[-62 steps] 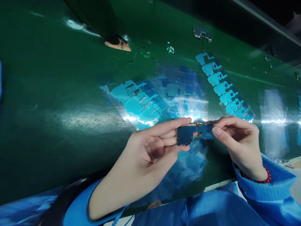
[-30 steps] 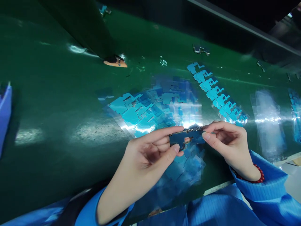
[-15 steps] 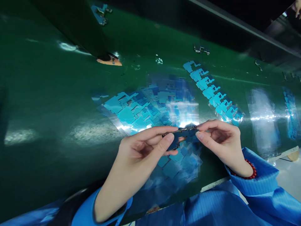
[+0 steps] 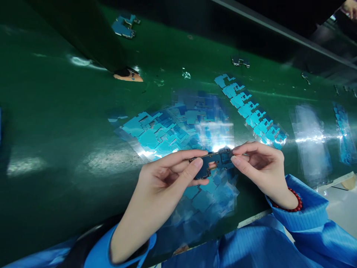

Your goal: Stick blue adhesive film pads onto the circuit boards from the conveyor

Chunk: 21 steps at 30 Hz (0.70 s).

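Between my two hands is a dark blue circuit board (image 4: 222, 159) with a cut-out near its middle and small parts along its edges. My left hand (image 4: 167, 182) pinches its left end, thumb on the face and fingers behind. My right hand (image 4: 260, 163) grips the right end between thumb and forefinger. Behind and beneath the board lie clear plastic sheets with overlapping light-blue cut film pieces (image 4: 150, 130). More blue film (image 4: 206, 199) on clear sheets lies under my hands, partly hidden by them.
A diagonal strip of light-blue film pieces (image 4: 248, 109) lies to the right on the green table mat (image 4: 55, 123). Further right is a clear sheet stack (image 4: 311, 145). Circuit boards (image 4: 125, 26) (image 4: 240, 61) sit toward the back. A dark post (image 4: 92, 41) stands at the upper left. Another person's hand (image 4: 350, 8) shows top right.
The board has tilted so its face shows more toward me. Both hands keep their hold on it. At the back left, the circuit board appears lower and slightly further right in view.
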Motion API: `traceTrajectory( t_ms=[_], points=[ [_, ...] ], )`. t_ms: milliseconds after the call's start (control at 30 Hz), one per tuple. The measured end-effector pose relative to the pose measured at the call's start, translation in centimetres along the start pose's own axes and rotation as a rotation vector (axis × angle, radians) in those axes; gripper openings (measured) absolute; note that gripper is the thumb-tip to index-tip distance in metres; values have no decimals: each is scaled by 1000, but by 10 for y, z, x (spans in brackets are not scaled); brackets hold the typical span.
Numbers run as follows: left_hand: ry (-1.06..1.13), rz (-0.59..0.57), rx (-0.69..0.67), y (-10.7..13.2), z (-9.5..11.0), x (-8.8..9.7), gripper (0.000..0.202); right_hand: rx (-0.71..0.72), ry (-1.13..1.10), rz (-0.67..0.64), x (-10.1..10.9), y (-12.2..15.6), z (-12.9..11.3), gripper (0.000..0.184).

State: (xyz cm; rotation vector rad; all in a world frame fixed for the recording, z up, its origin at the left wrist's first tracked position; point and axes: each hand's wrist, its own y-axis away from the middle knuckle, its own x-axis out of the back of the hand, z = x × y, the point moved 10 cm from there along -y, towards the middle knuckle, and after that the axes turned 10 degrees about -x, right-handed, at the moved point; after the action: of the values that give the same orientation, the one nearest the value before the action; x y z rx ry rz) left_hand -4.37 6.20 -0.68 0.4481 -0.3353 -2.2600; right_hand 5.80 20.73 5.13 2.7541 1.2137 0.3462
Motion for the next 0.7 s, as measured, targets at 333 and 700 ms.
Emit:
traceTrajectory(
  t_ms=[333,700],
  points=[
    [26,2,23,-2,-8,6,18,65,97,64,11,-2,2,10],
    [128,-39,5,-5,-5,-1,13,825,817,-211,-41,40,-37,34]
  ],
)
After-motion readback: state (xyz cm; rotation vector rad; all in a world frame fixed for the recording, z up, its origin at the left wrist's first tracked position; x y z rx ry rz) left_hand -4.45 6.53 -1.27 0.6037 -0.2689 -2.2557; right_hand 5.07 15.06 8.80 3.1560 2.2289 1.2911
